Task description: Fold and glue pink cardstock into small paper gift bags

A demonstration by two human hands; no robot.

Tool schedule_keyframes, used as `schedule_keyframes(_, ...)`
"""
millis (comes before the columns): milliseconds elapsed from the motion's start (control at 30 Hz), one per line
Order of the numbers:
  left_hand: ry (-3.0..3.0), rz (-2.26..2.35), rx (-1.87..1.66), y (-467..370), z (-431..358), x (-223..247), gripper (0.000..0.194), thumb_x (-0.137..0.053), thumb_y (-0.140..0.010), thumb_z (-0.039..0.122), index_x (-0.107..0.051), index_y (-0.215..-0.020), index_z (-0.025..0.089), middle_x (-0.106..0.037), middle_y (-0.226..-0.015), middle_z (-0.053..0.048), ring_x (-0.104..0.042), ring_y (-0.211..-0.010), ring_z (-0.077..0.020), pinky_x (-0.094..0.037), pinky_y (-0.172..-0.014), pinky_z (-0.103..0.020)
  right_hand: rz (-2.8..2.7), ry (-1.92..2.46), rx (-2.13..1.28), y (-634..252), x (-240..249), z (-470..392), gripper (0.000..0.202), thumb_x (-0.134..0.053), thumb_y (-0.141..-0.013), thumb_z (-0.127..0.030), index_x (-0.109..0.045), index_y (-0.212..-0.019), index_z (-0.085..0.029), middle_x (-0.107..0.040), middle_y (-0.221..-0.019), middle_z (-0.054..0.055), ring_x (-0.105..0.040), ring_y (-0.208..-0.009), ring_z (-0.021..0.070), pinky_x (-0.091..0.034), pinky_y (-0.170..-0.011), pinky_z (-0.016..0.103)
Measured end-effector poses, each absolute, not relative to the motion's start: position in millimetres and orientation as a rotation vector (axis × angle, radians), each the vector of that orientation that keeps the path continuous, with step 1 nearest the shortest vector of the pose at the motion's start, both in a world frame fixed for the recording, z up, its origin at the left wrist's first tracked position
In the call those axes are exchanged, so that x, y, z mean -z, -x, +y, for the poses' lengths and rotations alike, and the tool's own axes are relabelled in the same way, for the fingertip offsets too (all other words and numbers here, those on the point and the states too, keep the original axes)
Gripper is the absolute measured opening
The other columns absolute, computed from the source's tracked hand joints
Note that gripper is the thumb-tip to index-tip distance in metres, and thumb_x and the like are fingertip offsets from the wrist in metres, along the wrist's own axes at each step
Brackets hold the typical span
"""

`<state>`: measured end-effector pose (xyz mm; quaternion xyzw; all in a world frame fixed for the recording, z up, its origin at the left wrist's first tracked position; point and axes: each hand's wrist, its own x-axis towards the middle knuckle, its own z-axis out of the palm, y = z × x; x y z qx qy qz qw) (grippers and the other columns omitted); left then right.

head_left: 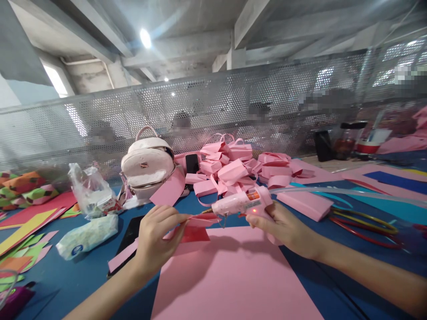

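My right hand point(283, 226) is wrapped round the handle of a pink glue gun point(238, 202) with a small orange light lit. The gun's nozzle points left, at the edge of a folded pink paper piece point(196, 229). That piece is pinched between the thumb and fingers of my left hand point(163, 235). Beneath both hands lies a large pink sheet point(233, 280) on the blue table point(76, 284).
Behind stand a pink pile of paper pieces point(230, 169), a white backpack point(148, 166) and a perforated metal screen point(213, 102). At left lie a tissue pack point(88, 235), a plastic bag point(91, 191) and coloured paper point(30, 222). Coloured hoops point(363, 224) lie right.
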<state>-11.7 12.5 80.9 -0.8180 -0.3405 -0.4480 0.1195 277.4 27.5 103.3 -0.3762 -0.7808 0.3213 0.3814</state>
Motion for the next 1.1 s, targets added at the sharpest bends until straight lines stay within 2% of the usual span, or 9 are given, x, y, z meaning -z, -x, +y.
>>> schedule_keyframes(200, 2.379, -1.011, 1.314, 13.2, 14.8, -81.1, 0.015, -0.059, -0.093, 0.008, -0.067, -0.089, 0.02, -0.067, -0.072, -0.001, -0.059, -0.067, -0.016, -0.041, -0.064, -0.029, -1.936, 0.988, -0.797, -276.2, -107.1, 26.1, 0.04, -0.061, -0.087, -0.06, -0.068, -0.08, -0.021, -0.065, -0.071, 0.004, -0.059, -0.071, 0.0226, -0.053, -0.067, 0.03)
schedule_keyframes(333, 2.376, -1.013, 1.312, 13.5, 14.4, -82.9, 0.015, -0.059, -0.092, 0.008, -0.067, -0.088, 0.02, -0.067, -0.072, -0.001, -0.058, -0.066, -0.0158, -0.041, -0.063, -0.029, -1.955, 0.966, -0.817, -276.2, -109.6, 26.5, 0.041, -0.061, -0.088, -0.059, -0.072, -0.088, -0.02, -0.071, -0.081, 0.006, -0.064, -0.083, 0.0255, -0.054, -0.074, 0.031)
schedule_keyframes(400, 2.373, -1.014, 1.311, 13.8, 14.2, -83.6, 0.015, -0.059, -0.093, 0.009, -0.068, -0.088, 0.02, -0.067, -0.071, -0.001, -0.058, -0.066, -0.0156, -0.041, -0.063, -0.029, -1.969, 0.964, -0.804, -277.4, -109.2, 27.3, 0.041, -0.059, -0.089, -0.059, -0.073, -0.088, -0.02, -0.071, -0.082, 0.005, -0.064, -0.082, 0.0246, -0.054, -0.073, 0.03)
schedule_keyframes(533, 2.371, -1.015, 1.324, 15.1, 13.7, -83.5, 0.015, -0.059, -0.093, 0.01, -0.069, -0.088, 0.02, -0.067, -0.072, -0.001, -0.058, -0.066, -0.0155, -0.041, -0.063, -0.028, -1.961, 1.01, -0.764, -281.9, -104.1, 30.1, 0.039, -0.06, -0.089, -0.058, -0.07, -0.081, -0.02, -0.067, -0.076, 0.004, -0.062, -0.075, 0.0222, -0.054, -0.07, 0.028)
schedule_keyframes(700, 2.373, -1.006, 1.341, 16.7, 12.9, -82.3, 0.014, -0.059, -0.093, 0.01, -0.068, -0.089, 0.02, -0.067, -0.073, -0.001, -0.059, -0.067, -0.0155, -0.042, -0.064, -0.028, -1.949, 1.024, -0.762, -285.6, -101.0, 33.3, 0.036, -0.062, -0.087, -0.056, -0.07, -0.084, -0.021, -0.062, -0.068, 0.002, -0.06, -0.07, 0.0213, -0.054, -0.065, 0.028)
schedule_keyframes(1100, 2.366, -1.021, 1.356, 17.3, 14.2, -85.5, 0.015, -0.06, -0.092, 0.009, -0.069, -0.089, 0.02, -0.069, -0.074, -0.001, -0.06, -0.067, -0.016, -0.043, -0.064, -0.029, -2.021, 0.987, -0.727, -282.0, -112.8, 29.4, 0.039, -0.057, -0.092, -0.051, -0.056, -0.066, -0.021, -0.048, -0.059, -0.001, -0.045, -0.058, 0.0153, -0.041, -0.051, 0.025)
